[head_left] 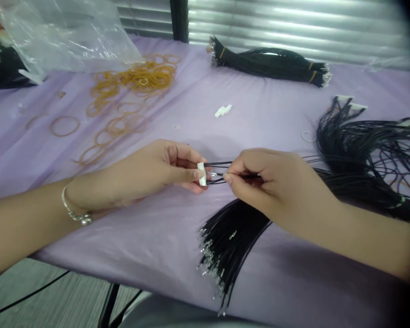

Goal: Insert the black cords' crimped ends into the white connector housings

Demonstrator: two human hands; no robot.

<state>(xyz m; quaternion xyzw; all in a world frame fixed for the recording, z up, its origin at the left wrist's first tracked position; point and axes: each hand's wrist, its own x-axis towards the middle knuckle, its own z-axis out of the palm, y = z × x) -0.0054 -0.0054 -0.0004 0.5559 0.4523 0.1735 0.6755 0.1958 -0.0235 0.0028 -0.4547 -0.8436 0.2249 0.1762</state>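
Observation:
Between the thumb and fingers of my left hand [171, 166] is a small white connector housing [202, 174], held upright on edge. A few black wires [218, 164] run from its right side toward my right hand [263, 182]. That hand is closed in a pinch on a black wire, whose silvery metal tip [213, 174] points at the housing. Whether the tip touches the housing I cannot tell. Below my right hand a thick bundle of black wires [235, 232] fans out, its metal-tipped ends toward the table's front edge.
Loose white housings [222, 110] lie mid-table. A banded wire bundle [266, 66] rests at the back. Wires with white housings [348, 127] pile up at right. Yellow rubber bands [136, 82] spread beside a clear plastic bag [68, 36]. Purple cloth [123, 246] covers the table.

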